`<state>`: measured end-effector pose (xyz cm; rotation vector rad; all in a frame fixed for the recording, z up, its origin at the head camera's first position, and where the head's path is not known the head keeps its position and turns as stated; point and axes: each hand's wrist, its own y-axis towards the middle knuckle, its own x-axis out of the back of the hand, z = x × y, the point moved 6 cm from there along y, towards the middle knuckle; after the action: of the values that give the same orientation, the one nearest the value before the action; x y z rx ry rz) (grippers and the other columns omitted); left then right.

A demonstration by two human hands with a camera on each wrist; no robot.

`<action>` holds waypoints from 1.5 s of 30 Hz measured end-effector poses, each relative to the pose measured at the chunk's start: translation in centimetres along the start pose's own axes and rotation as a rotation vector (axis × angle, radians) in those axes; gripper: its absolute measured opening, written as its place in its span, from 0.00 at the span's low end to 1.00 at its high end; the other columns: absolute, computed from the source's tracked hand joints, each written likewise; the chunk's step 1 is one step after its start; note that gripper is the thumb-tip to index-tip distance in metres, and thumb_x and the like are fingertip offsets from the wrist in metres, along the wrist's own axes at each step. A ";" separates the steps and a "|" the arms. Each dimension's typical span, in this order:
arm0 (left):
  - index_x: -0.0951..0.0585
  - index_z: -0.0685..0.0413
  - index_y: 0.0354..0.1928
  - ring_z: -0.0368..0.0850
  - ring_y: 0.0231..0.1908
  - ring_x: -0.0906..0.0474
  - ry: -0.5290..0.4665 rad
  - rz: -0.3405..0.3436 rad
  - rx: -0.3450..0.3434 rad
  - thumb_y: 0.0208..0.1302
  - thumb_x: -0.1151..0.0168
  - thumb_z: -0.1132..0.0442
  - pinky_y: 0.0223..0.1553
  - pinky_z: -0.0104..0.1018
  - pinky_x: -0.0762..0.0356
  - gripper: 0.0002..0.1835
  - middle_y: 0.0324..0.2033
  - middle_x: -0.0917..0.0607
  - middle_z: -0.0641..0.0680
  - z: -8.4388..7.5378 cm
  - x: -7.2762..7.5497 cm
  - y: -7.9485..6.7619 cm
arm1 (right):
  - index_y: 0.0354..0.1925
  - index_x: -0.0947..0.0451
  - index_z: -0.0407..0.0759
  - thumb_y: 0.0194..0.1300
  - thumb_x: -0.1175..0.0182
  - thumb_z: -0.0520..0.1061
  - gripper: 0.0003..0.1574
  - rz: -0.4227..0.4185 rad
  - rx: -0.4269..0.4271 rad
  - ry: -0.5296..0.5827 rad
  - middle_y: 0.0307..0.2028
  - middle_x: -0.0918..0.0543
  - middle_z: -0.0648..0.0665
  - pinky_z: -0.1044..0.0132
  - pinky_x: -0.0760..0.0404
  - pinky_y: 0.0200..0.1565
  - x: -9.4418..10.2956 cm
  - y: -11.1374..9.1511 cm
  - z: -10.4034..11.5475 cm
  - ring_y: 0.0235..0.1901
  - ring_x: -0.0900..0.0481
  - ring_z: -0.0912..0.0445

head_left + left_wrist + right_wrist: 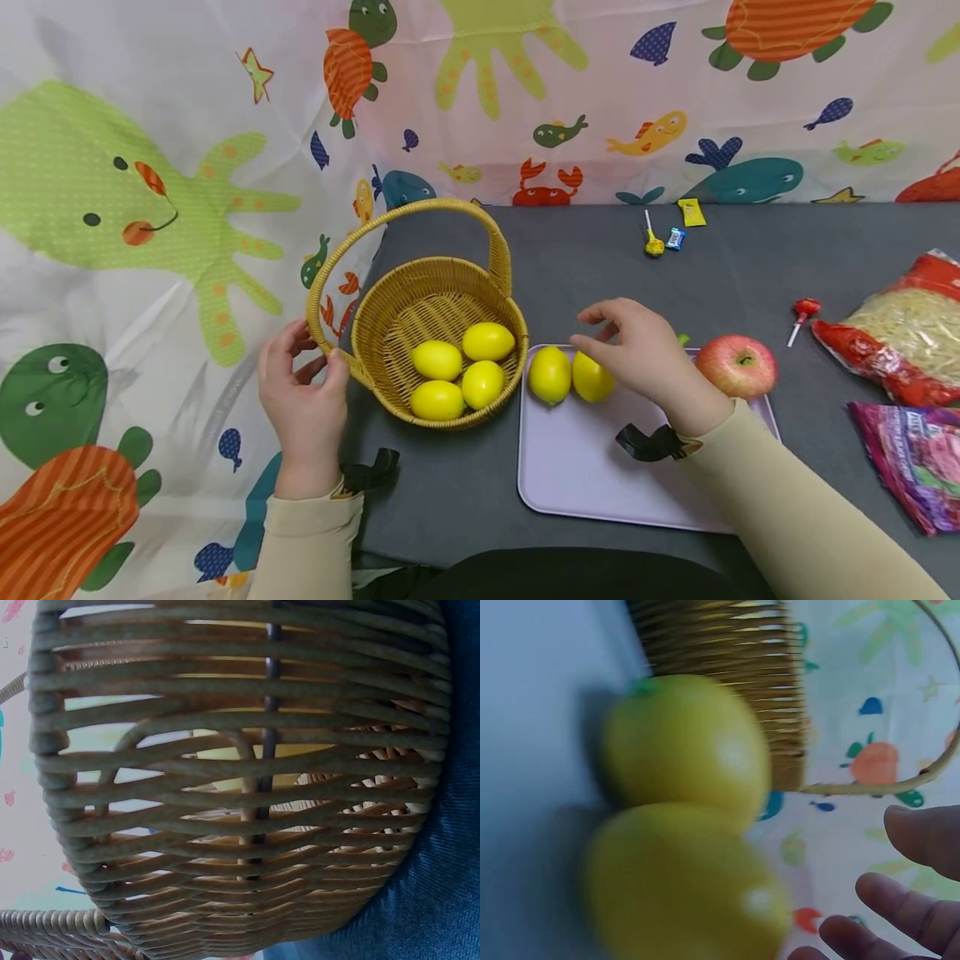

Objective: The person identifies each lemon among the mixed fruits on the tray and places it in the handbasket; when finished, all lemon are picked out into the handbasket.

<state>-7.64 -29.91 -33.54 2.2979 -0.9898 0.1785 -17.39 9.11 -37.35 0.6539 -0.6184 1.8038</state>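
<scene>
Presently, the right hand (637,354) is nearer to the two lemons (550,375) in the far left corner of the tray (585,471); its parted, empty fingers are just above the right one. Farther left, the left hand (303,404) grips the handle (500,258) of the basket (397,304), where four more lemons (437,361) lie.

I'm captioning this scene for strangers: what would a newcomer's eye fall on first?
Probably the round, tan woven basket left of centre, its tall arched handle held by the left hand, with four bright yellow, oval lemons inside. Next, perhaps, two matching lemons at the left of the pale lilac, flat tray, near the open right hand, and the round, red apple at its far right corner.
</scene>
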 end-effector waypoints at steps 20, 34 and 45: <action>0.20 0.46 0.61 0.37 0.50 0.25 -0.033 -0.027 -0.018 0.59 0.32 0.72 0.47 0.26 0.19 0.27 0.52 0.22 0.49 0.1 0.9 -0.2 | 0.58 0.21 0.45 0.62 0.30 0.52 0.28 0.014 -0.019 0.052 0.56 0.23 0.39 0.51 0.20 0.50 -2.9 -1.2 -3.4 0.51 0.23 0.43; 0.20 0.43 0.61 0.37 0.51 0.25 -0.023 -0.028 -0.005 0.59 0.32 0.72 0.47 0.27 0.19 0.28 0.53 0.22 0.48 0.1 0.9 -0.3 | 0.58 0.22 0.55 0.61 0.29 0.55 0.27 0.036 -0.002 0.170 0.59 0.24 0.47 0.52 0.20 0.49 -0.7 -1.4 -0.6 0.57 0.25 0.46; 0.20 0.45 0.61 0.37 0.51 0.25 -0.026 -0.001 -0.013 0.58 0.31 0.73 0.48 0.29 0.19 0.28 0.54 0.22 0.48 0.0 0.1 0.0 | 0.55 0.21 0.56 0.60 0.27 0.46 0.25 0.157 0.250 0.310 0.56 0.23 0.57 0.57 0.17 0.51 -2.5 0.6 7.5 0.55 0.27 0.54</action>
<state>-7.55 -29.96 -33.49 2.2944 -1.0005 0.1418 -16.21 2.17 -33.77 0.4846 -0.2427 2.0974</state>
